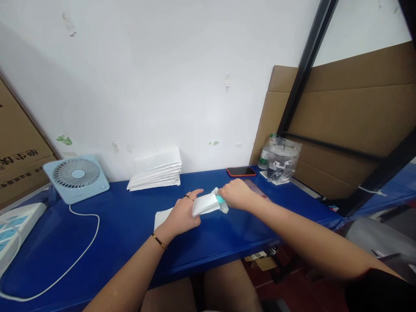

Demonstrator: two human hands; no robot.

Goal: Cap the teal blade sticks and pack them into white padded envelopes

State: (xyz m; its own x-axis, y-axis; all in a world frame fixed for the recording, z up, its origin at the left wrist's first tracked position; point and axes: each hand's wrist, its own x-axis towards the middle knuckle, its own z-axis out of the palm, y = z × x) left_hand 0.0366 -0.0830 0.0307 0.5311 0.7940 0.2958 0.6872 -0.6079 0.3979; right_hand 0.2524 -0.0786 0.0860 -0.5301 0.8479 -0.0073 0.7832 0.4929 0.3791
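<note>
A white padded mailer point(205, 205) lies on the blue table point(123, 225) in front of me. My left hand point(182, 212) presses down on its left part, fingers spread, a ring on one finger. My right hand point(236, 194) grips the mailer's right end, where a teal object point(220, 199) sticks out of the opening. A flat white piece point(161, 216) shows under my left wrist.
A stack of white mailers point(156, 174) sits against the wall. A light-blue fan point(76, 177) with a white cable point(85, 242) stands at left, beside a power strip point(13, 225). A phone point(241, 171), a bottle point(265, 156) and a clear bag point(282, 161) are at right, with cardboard behind.
</note>
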